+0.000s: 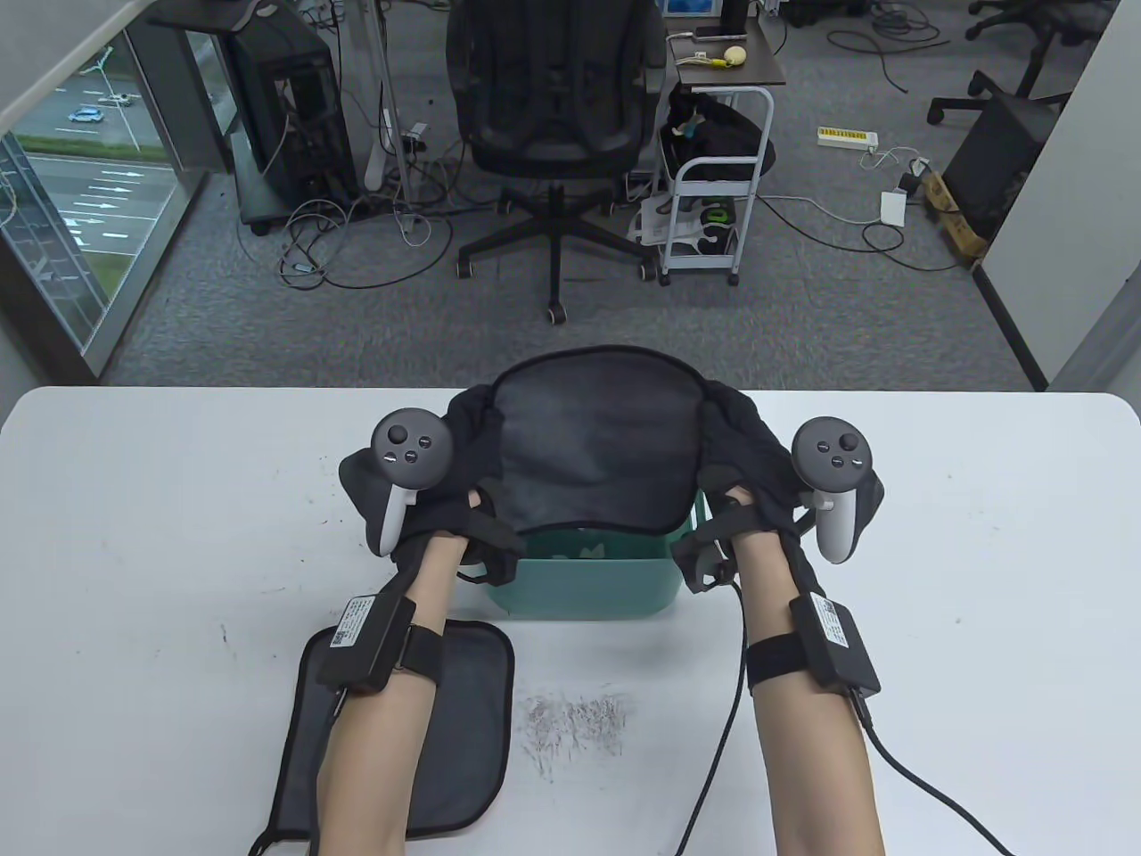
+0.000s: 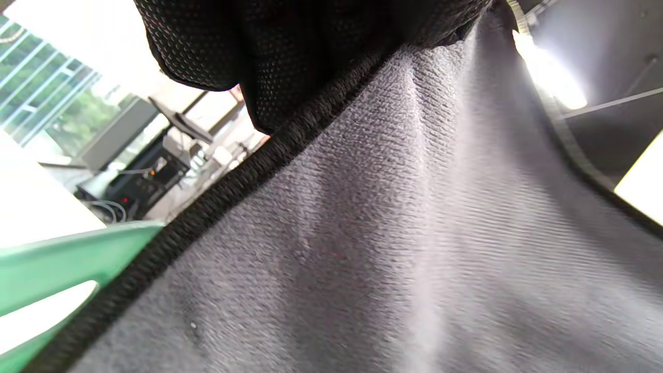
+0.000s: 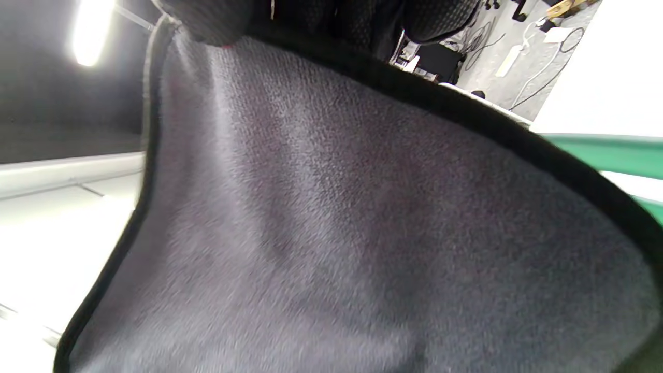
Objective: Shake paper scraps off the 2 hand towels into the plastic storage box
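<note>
A dark grey hand towel [image 1: 593, 441] hangs stretched above the green plastic storage box [image 1: 588, 584] in the middle of the table. My left hand [image 1: 468, 428] grips its left edge and my right hand [image 1: 744, 428] grips its right edge, both at about the same height. The towel [image 2: 414, 233] fills the left wrist view, with the gloved fingers [image 2: 290, 57] curled over its hem. In the right wrist view the towel [image 3: 336, 223] hangs below the gloved fingers [image 3: 362, 20]. A second grey towel [image 1: 463, 713] lies flat on the table under my left forearm.
A patch of small scraps or scuff marks [image 1: 575, 722] lies on the white table [image 1: 980, 553] in front of the box. Beyond the table's far edge stand an office chair [image 1: 557, 107] and a white cart [image 1: 713, 205] on the carpet.
</note>
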Demonstrator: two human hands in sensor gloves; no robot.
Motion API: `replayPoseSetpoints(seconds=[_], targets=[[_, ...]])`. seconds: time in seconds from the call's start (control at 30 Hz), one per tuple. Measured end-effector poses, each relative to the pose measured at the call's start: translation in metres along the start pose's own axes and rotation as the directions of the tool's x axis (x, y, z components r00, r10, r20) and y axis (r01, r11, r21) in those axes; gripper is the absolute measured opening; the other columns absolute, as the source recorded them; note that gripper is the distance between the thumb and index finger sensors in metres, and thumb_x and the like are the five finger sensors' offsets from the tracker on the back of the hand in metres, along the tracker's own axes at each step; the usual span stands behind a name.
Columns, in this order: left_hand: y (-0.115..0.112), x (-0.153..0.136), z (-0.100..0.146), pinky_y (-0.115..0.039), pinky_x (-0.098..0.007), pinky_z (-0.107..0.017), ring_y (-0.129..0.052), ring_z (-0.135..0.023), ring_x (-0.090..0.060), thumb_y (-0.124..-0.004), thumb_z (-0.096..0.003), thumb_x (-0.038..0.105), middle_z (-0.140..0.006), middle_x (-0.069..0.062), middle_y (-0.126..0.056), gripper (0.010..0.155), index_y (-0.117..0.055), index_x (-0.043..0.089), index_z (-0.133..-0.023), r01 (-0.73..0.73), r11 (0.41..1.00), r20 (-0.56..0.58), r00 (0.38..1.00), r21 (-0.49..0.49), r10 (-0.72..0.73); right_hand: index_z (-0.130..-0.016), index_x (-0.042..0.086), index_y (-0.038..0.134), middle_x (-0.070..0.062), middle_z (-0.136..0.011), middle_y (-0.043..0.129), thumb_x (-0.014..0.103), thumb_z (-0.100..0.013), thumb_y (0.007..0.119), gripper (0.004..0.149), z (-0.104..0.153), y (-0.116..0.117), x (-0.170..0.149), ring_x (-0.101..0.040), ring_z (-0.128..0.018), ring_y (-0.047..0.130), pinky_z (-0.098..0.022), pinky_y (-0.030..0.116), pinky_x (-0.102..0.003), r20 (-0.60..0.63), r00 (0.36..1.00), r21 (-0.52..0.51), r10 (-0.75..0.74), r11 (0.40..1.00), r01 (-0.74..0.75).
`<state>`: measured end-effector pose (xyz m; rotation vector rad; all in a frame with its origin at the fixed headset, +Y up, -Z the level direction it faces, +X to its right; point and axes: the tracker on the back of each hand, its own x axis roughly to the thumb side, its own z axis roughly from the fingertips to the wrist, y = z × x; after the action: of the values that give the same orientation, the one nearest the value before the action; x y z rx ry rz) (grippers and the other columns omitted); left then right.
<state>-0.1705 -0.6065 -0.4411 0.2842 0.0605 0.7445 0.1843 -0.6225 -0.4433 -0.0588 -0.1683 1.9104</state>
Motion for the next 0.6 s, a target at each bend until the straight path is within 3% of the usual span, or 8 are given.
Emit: replayPoseSetpoints(seconds=[0.37, 0.6], targets=[[0.014, 0.004, 0.006, -0.078, -0.051, -0.064, -0.097, -0.080, -0.021, -0.067, -0.0544, 0.044, -0.089, 0.007, -0.097, 0.040, -0.071, 0.040, -0.094, 0.000, 1.000, 0.028, 1.000, 0.022, -0.001, -0.089, 0.031, 0.081, -0.004, -0.089, 0.089, 0.039, -0.051, 0.077, 0.039, 0.009, -0.014, 0.005, -0.035, -0.082, 0.086, -0.064, 0.065, -0.059, 0.053, 0.998, 0.009, 0.012, 1.000, -0.013], [0.024, 0.022, 0.016, -0.079, -0.050, -0.064, -0.097, -0.080, -0.021, -0.067, -0.0544, 0.044, -0.089, 0.006, -0.097, 0.040, -0.071, 0.040, -0.094, 0.009, 1.000, 0.078, 0.997, 0.023, -0.011, -0.089, 0.031, 0.082, -0.005, -0.088, 0.090, 0.039, -0.051, 0.078, 0.039, 0.023, -0.034, 0.017, -0.035, -0.080, 0.089, -0.063, 0.067, -0.059, 0.111, 0.994, 0.014, -0.015, 1.000, 0.013]])
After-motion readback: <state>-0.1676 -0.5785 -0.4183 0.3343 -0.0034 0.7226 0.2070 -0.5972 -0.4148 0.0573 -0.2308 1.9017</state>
